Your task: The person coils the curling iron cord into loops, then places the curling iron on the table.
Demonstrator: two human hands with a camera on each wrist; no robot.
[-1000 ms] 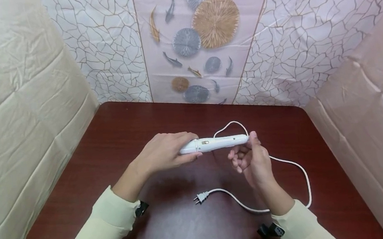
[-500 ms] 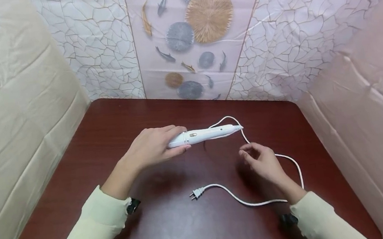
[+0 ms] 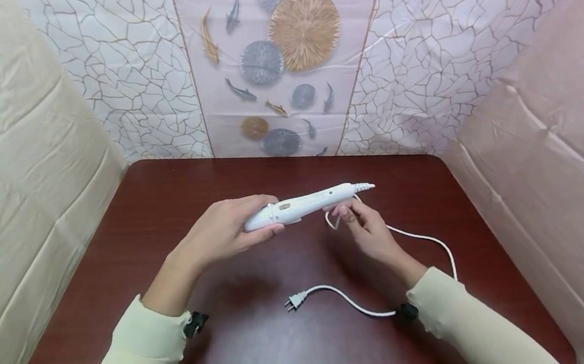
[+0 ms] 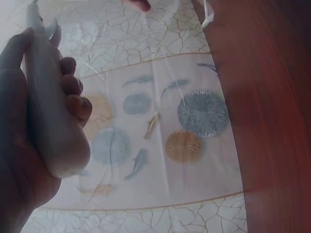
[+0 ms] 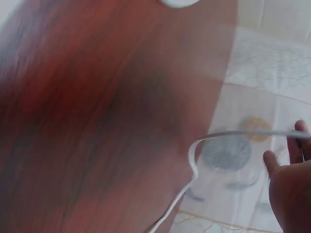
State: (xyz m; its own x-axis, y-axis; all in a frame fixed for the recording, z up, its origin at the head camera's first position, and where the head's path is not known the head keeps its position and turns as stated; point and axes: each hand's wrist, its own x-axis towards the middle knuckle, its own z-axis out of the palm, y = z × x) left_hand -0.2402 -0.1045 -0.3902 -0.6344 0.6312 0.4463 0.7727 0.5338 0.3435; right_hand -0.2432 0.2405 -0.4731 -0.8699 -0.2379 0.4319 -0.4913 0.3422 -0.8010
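Observation:
My left hand (image 3: 221, 229) grips a white hair straightener (image 3: 311, 204) round its left end, above the table. A small gold-toned switch shows on its upper face, and its ribbed cord end points right. In the left wrist view the left fingers (image 4: 77, 107) curl round the pale body. My right hand (image 3: 376, 235) is beneath the straightener's right part, holding its white cord (image 3: 422, 236) between bent fingers. A small bend of cord hangs beside those fingertips. The right wrist view shows the cord (image 5: 243, 132) crossing the right fingers (image 5: 297, 127); their exact contact is partly out of frame.
The cord's two-prong plug (image 3: 296, 301) lies on the dark red-brown table (image 3: 268, 353), near its front middle. Patterned sheeting (image 3: 139, 73) stands behind the table, with cream padded panels (image 3: 17, 195) at the left and pinkish ones (image 3: 537, 148) at the right.
My right hand has left the straightener's cord end, dropped to the right, then moved left beneath the straightener with the cord. The straightener has shifted left and its right end has tilted up.

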